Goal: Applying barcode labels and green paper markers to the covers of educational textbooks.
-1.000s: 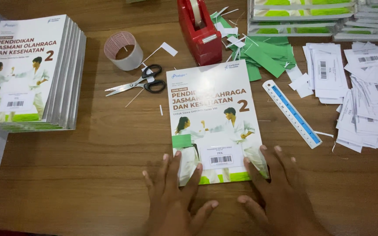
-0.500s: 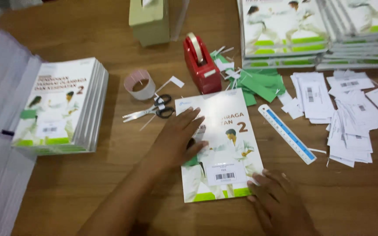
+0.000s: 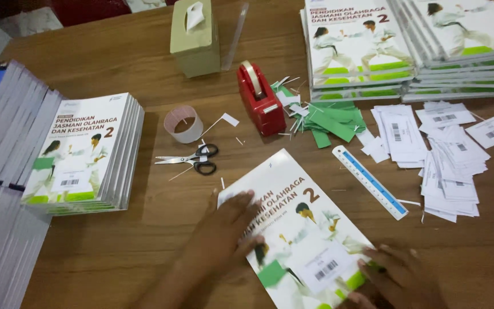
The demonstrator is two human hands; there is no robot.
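Spreading across most of the view is the wooden counter (image 3: 144, 74), and on it, from biggest to smallest: stacks of thin white-and-green books (image 3: 373, 46) at the far right, a second stack (image 3: 81, 151) at the left with grey book spines fanned beside it, then the single book (image 3: 298, 229) lying flat and turned at an angle near the front edge. The left hand (image 3: 230, 229) lies flat on that book's left half, fingers spread and pressing down – nothing gripped. The right hand (image 3: 393, 277) rests open at the book's lower right corner, fingertips on the cover near a white barcode label (image 3: 327, 264); it holds nothing either.

Smaller things sit behind: a beige tissue box (image 3: 195, 40), a red tape dispenser (image 3: 260, 100), a heap of loose barcode labels (image 3: 441, 154), green paper scraps (image 3: 330, 120), a blue-and-white ruler (image 3: 370, 182), a roll of clear tape (image 3: 183, 123) and black-handled scissors (image 3: 192, 160).

The book looks light, thin and bendy – a glossy softcover likely to slide on the smooth wood under a flat palm. It would probably handle best pinched along the spine or a long edge, since a grip at one corner may let it droop or crease
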